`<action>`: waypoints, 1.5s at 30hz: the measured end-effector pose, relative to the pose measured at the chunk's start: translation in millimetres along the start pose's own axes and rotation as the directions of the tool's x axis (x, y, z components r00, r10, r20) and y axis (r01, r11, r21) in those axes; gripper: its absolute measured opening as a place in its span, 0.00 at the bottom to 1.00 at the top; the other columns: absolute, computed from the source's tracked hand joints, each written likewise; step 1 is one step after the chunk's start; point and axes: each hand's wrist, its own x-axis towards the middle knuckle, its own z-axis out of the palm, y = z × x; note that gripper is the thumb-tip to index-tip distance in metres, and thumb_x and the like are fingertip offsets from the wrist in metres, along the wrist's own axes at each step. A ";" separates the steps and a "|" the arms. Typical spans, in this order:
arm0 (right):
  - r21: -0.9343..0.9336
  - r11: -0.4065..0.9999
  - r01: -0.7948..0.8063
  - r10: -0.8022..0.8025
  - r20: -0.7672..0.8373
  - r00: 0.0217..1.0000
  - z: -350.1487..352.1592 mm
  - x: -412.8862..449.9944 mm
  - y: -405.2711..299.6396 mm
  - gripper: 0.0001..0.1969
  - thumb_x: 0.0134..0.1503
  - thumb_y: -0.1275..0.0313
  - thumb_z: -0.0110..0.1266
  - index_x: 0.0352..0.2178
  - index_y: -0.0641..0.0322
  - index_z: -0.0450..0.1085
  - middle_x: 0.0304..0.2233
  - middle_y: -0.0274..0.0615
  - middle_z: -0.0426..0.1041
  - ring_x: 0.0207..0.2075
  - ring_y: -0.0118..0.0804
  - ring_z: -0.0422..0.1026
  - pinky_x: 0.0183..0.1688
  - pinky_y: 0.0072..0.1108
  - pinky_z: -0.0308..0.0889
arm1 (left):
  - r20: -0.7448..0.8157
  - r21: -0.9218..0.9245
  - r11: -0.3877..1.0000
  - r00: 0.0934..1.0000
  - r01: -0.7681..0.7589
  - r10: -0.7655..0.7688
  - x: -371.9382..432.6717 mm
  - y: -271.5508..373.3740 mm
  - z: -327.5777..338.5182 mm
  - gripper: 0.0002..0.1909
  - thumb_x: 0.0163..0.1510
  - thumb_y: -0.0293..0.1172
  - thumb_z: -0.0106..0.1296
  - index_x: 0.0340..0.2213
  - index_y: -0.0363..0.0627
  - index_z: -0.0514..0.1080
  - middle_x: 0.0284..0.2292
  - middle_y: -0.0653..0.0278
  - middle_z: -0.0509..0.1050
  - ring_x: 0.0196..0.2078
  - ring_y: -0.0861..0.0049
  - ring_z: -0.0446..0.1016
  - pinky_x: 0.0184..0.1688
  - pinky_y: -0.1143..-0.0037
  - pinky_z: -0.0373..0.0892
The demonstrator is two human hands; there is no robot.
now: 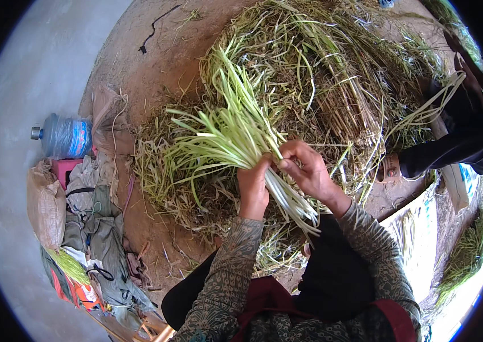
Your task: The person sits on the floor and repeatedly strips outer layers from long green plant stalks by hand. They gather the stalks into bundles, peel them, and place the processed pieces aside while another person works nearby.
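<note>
My left hand (253, 186) is closed around a bundle of long green stalks with white lower ends (233, 141), held at the middle of the view. The green leaves fan out up and to the left, and the white ends point down to the right. Close beside it, my right hand (305, 169) pinches a green stalk at the bundle's right side between thumb and fingers. Under both hands lies a large heap of loose green and dried stalks (284, 72).
Left, by the wall, are a large blue water bottle (68, 136), a woven sack (47, 205) and crumpled cloths (104, 231). Another person's dark-trousered leg and shoe (389, 168) are at the right, near a white sheet (414, 239) and more greens (468, 256).
</note>
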 end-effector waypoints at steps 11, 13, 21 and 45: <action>0.308 0.946 -0.100 0.289 -0.663 0.691 -113.5 -95.3 -10.1 0.07 0.61 0.64 0.40 0.32 0.54 0.61 0.22 0.31 0.65 0.18 0.22 0.62 0.20 0.15 0.60 | -0.025 -0.289 0.955 0.996 0.073 -0.083 13.0 30.5 -16.3 0.10 0.43 0.25 0.58 0.28 0.41 0.68 0.24 0.66 0.70 0.27 0.79 0.70 0.31 0.77 0.69; 0.316 0.944 -0.094 0.322 -0.824 0.467 -154.2 -120.5 -4.8 0.09 0.61 0.62 0.40 0.31 0.54 0.60 0.20 0.29 0.62 0.17 0.18 0.55 0.16 0.12 0.50 | -0.020 -0.328 0.942 0.996 0.071 -0.082 14.0 30.5 -19.0 0.10 0.43 0.26 0.58 0.29 0.41 0.68 0.24 0.66 0.70 0.27 0.79 0.70 0.31 0.77 0.69; -0.469 0.684 -0.559 0.376 -0.430 0.821 -196.9 -184.5 34.2 0.07 0.50 0.75 0.55 0.32 0.60 0.68 0.28 0.37 0.70 0.29 0.26 0.70 0.30 0.16 0.67 | -0.011 -0.261 0.964 0.998 0.058 -0.063 15.4 43.7 -23.3 0.14 0.44 0.28 0.59 0.33 0.41 0.68 0.32 0.62 0.70 0.36 0.73 0.70 0.32 0.76 0.70; -0.732 0.640 -0.235 0.345 0.001 0.939 -105.9 -40.6 34.1 0.12 0.42 0.83 0.46 0.26 0.57 0.73 0.46 0.44 0.67 0.42 0.45 0.71 0.42 0.29 0.68 | 0.213 -0.321 0.942 0.977 0.098 -0.029 10.8 74.0 -41.7 0.13 0.47 0.28 0.57 0.35 0.45 0.67 0.31 0.67 0.69 0.34 0.78 0.69 0.31 0.78 0.68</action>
